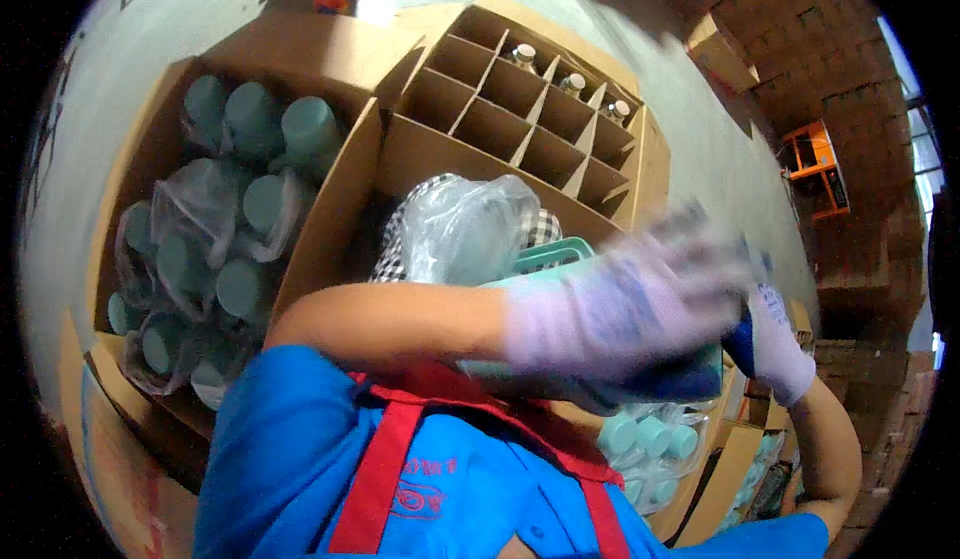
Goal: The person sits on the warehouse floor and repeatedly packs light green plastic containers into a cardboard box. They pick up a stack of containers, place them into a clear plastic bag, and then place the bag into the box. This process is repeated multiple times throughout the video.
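Across the front of my body reaches my left hand [640, 304], in a pale lilac glove. Its fingers are smeared by motion, so whether it holds anything does not show. Close beside its fingertips is my right hand [775, 344], in a similar glove with dark blue on it; its fingers are largely hidden. Beneath my left forearm, a teal plastic basket [555, 254] shows part of its rim. Clear plastic bags [465, 224] lie over a black-and-white checked cloth [395, 249] just beyond that forearm.
At the left, an open cardboard box [330, 204] holds several green-capped containers [310, 129], some bagged. Ahead, a divided carton [470, 94] has three capped bottles [572, 84] along its far side. More green-capped containers [655, 434] stand at lower right. An orange frame [815, 169] stands further right.
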The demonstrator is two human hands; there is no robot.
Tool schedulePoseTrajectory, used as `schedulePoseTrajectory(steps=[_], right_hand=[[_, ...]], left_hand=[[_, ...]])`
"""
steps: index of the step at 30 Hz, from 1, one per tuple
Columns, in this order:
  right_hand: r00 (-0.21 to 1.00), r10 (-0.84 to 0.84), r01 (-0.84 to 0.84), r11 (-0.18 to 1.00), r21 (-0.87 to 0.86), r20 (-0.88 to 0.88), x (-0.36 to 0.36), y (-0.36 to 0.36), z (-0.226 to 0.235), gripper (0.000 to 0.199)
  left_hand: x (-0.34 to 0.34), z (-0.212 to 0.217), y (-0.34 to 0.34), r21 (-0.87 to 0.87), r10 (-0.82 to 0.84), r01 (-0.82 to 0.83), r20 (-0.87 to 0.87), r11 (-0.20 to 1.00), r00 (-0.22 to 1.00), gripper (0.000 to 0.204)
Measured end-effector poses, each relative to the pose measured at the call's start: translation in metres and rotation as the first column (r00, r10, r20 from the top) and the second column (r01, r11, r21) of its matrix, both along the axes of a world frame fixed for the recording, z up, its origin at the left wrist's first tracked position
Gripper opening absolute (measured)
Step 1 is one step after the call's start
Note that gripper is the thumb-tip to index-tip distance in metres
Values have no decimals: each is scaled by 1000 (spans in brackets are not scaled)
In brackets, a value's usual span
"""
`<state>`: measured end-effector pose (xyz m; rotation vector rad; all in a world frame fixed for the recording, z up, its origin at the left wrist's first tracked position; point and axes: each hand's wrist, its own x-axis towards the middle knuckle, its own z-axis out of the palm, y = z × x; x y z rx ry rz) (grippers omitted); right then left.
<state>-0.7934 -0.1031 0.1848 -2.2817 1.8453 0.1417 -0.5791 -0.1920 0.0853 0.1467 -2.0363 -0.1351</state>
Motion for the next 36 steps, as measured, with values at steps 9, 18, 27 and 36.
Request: schedulePoseTrajectory(steps=[9, 18, 27, 36], right_hand=[[913, -406, 396, 907, 141, 45, 8, -20, 8, 37], [915, 317, -262, 937, -231, 249, -6, -226, -70, 29], [971, -230, 236, 962, 140, -59, 22, -98, -128, 47], [697, 153, -152, 986, -63, 701, -5, 34, -257, 38]], left_hand=[[99, -97, -146, 887, -177, -195, 291, 418, 940, 27], [4, 79, -179, 765, -221, 343, -263, 545, 939, 26], [82, -63, -88, 205, 115, -18, -475, 979, 872, 22], [227, -139, -15, 700, -195, -109, 339, 706, 920, 41]])
